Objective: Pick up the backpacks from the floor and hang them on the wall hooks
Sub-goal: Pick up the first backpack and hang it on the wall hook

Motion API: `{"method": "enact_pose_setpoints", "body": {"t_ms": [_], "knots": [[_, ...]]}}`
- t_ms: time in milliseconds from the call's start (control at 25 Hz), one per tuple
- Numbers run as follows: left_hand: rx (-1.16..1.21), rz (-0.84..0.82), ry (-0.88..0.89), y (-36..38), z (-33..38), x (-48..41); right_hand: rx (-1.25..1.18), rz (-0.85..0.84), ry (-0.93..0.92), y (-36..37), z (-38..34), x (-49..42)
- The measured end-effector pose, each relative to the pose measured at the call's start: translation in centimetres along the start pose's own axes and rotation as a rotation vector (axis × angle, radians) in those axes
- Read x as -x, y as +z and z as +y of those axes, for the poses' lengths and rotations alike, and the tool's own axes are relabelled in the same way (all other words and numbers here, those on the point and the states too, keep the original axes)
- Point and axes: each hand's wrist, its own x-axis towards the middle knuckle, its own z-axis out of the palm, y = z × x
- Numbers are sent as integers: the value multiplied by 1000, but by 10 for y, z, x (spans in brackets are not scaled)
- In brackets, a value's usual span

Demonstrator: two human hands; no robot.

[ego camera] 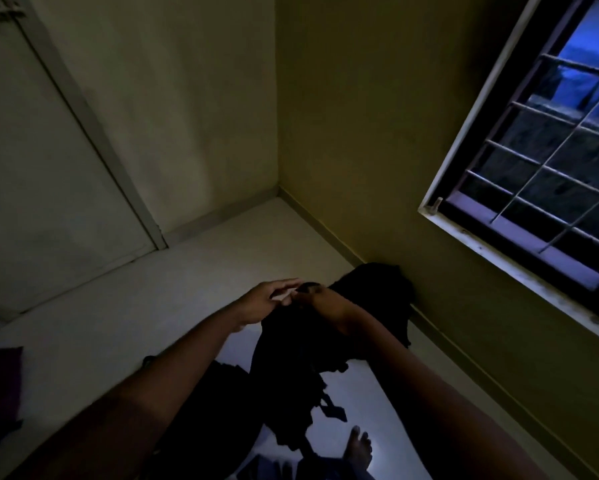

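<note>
The pale floor (221,258) toward the corner is bare and open. A dark backpack (291,368) hangs in the middle, and another black bag (377,289) sits against the yellow wall (377,133). A bare foot (358,448) stands below.

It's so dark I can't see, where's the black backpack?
The backpack hangs in the middle of the head view, held up at its top by the right hand, with the left hand beside it, above the floor near the window wall.
</note>
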Motion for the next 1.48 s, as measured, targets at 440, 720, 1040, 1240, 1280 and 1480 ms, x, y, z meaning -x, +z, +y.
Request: {"method": "enact_pose_setpoints", "body": {"t_ms": [440,720,1040,1240,1280,1480], "knots": [[-312,348,507,-35,70,-35,-33,73,-183,-61,-74,41],[-25,547,464,-85,140,-60,-151,449,-382,-88,-131,8],[188,820,541,-197,226,-133,-307,568,-617,-138,-261,-122],[143,970,608,-286,304,-182,-238,523,-700,-193,-371,-195],[144,1008,627,-305,314,-191,-240,494,-729,-201,-393,-211],[171,1129,674,-403,366,-229,-196,477,-864,-220,-502,-280]]}}
